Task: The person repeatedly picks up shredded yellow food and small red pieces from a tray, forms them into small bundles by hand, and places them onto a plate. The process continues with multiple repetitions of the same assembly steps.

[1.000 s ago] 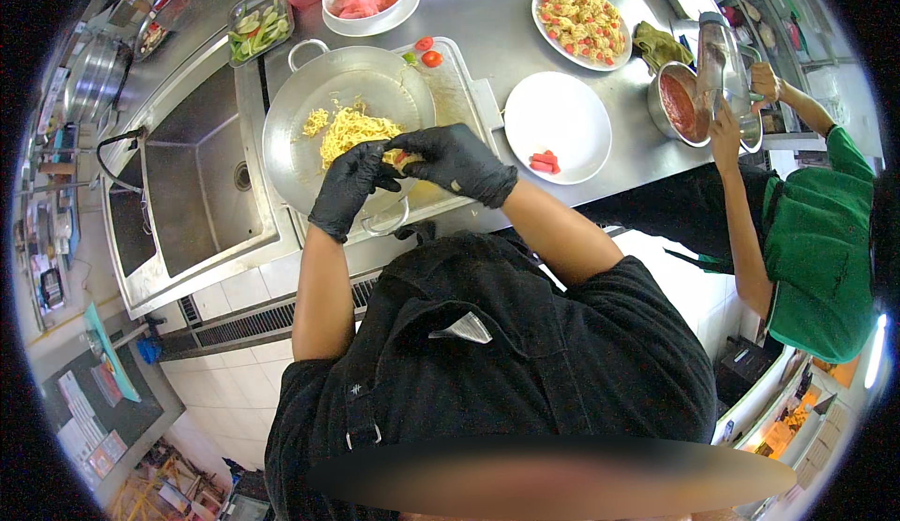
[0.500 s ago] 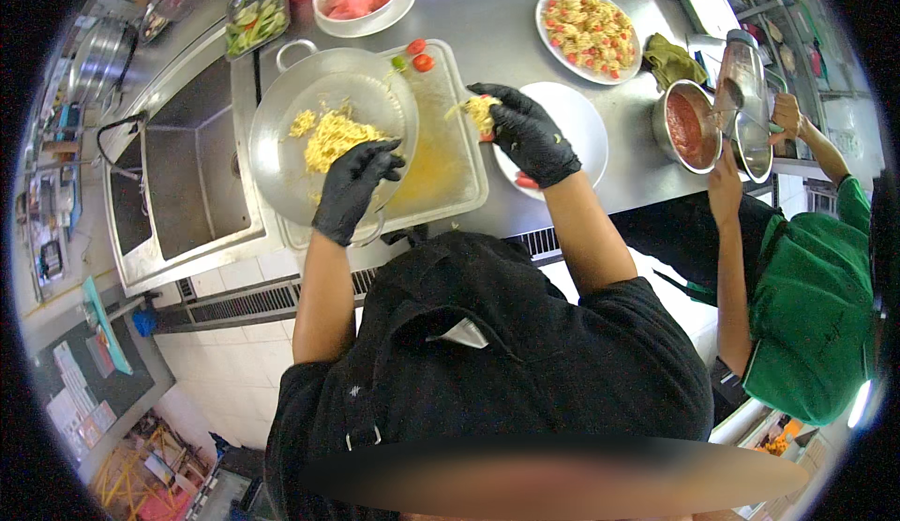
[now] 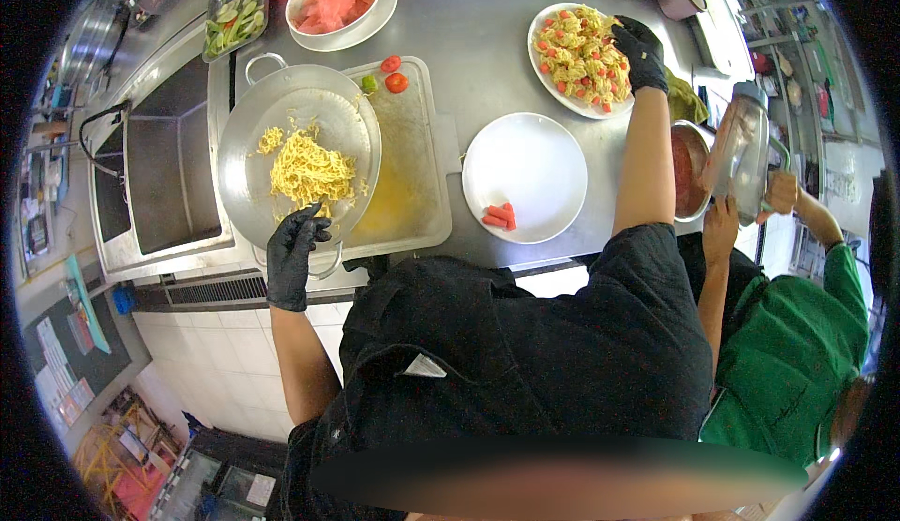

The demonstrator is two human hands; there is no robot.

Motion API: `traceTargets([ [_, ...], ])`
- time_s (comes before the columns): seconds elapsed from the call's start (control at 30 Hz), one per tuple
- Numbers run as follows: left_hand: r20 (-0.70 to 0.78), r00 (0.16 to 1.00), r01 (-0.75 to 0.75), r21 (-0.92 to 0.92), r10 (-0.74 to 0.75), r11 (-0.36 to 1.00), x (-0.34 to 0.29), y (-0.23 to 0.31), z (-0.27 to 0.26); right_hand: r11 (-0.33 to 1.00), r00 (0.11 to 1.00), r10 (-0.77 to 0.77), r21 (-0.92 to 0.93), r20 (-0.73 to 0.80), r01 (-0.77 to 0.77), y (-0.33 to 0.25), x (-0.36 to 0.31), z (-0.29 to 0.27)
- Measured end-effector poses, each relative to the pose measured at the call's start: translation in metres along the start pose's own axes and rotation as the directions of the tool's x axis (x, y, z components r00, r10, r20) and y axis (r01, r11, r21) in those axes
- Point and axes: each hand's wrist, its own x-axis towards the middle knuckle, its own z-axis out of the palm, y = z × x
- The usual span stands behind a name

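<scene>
My left hand (image 3: 295, 254), in a black glove, is over the near rim of a wide metal pan (image 3: 239, 179). Its fingers are curled together, with nothing visible in them. A heap of yellow noodles (image 3: 309, 169) lies in the pan just beyond the fingertips. At the far right, my gloved right hand (image 3: 642, 57) reaches the edge of a white plate (image 3: 537, 52) loaded with noodle bundles (image 3: 581, 43) dotted with red sausage pieces. Its fingers close around a bundle at the rim, partly hidden. Between my hands a white plate (image 3: 525, 165) holds several red sausage pieces (image 3: 500, 216).
A metal tray (image 3: 412, 146) with tomatoes (image 3: 397, 82) lies under the pan, beside a sink (image 3: 173, 179). A bowl of pink stuff (image 3: 333, 5) and sliced cucumbers (image 3: 234, 24) stand behind. At right, a person in green holds a clear jug (image 3: 741, 160) near a pot of red sauce (image 3: 689, 169).
My right hand has moved far right from the sausage plate to the noodle-bundle plate, carrying a noodle bundle. My left hand has drawn back toward the pan's near rim. The jug has shifted.
</scene>
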Motion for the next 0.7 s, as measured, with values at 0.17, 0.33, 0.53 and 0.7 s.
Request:
traceTargets([
  [0.17, -0.027, 1.000, -0.010, -0.059, 0.008, 0.998, -0.005, -0.007, 0.005, 0.405, 0.940, -0.307, -0.873, 0.151, 0.272, 0.060, 0.053, 0.030],
  [0.33, -0.029, 0.999, -0.019, 0.105, 0.022, 0.994, -0.002, 0.007, 0.010, 0.175, 0.927, -0.342, -0.960, 0.150, 0.220, 0.038, 0.024, 0.035],
  [0.53, 0.011, 0.999, -0.033, 0.027, 0.033, 0.999, 0.000, 0.010, 0.019, 0.642, 0.655, -0.202, -0.407, 0.728, 0.650, 0.032, -0.109, 0.067],
  [0.7, 0.105, 0.991, -0.081, 0.011, 0.079, 0.997, 0.011, 0.013, 0.021, 0.741, 0.597, 0.124, -0.475, 0.792, 0.475, 0.014, -0.267, 0.097],
])
